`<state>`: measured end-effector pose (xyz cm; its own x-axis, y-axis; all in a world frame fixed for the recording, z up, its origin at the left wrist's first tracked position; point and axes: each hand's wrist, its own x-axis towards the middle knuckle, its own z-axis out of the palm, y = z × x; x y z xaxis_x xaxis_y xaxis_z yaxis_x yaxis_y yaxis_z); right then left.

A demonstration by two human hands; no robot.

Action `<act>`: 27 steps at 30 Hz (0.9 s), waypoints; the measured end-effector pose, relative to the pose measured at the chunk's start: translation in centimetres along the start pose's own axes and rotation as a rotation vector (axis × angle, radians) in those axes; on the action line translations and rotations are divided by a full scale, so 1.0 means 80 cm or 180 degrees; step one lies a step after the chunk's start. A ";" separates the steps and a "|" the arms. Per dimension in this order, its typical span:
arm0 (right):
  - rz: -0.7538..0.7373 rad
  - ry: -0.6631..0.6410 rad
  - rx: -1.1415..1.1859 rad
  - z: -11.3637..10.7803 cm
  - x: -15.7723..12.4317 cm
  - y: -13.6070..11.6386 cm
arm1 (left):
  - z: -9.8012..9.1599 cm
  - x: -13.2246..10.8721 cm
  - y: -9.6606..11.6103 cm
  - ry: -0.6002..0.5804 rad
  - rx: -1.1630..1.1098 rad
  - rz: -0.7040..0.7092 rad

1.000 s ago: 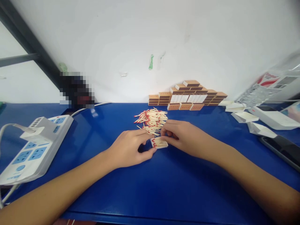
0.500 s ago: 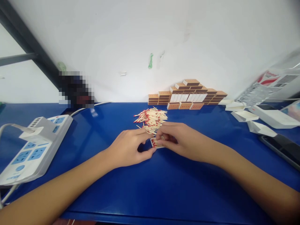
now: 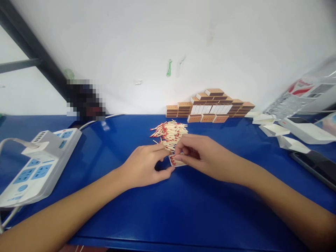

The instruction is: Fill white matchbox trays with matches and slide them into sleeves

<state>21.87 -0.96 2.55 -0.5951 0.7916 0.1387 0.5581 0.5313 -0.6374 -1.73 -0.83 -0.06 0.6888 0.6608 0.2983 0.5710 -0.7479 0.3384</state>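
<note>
A small white matchbox tray (image 3: 172, 165) lies on the blue table, with red-headed matches (image 3: 173, 160) in its left end. My left hand (image 3: 147, 164) steadies it, the index finger at the far edge and the thumb at the near left corner. Over the right part of the tray, my right hand (image 3: 195, 152) pinches thumb and index finger together at the matches; how many it grips is hidden. Just beyond both hands spreads a loose heap of matches (image 3: 169, 131), their heads pointing various ways.
Matchboxes (image 3: 214, 101) are stacked in steps against the white wall. To the right are folded white papers (image 3: 274, 130), a white box (image 3: 307, 131), a dark phone (image 3: 315, 168) and a plastic bottle (image 3: 294, 94). A power strip (image 3: 49, 175) with cables lies at left.
My right hand has shifted slightly, its fingertips lifting a little, so more of the matches in the tray shows. My left hand and the tray have hardly moved.
</note>
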 end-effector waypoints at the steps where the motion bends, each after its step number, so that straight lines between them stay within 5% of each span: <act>1: -0.0001 0.0083 -0.0074 -0.001 0.000 0.001 | 0.000 0.000 0.000 0.0013 -0.0004 0.0018; 9: -0.0251 -0.0122 -0.0663 0.002 0.003 0.015 | 0.001 -0.002 -0.001 0.0051 0.0038 0.0020; 27: -0.0072 -0.0206 -0.0715 0.005 0.005 0.016 | 0.001 -0.002 -0.003 0.0073 0.0019 0.0085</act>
<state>22.12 -0.08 1.51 -0.6408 0.7615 0.0976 0.6546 0.6083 -0.4488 -1.90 -0.78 -0.27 0.6935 0.6417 0.3276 0.5551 -0.7657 0.3248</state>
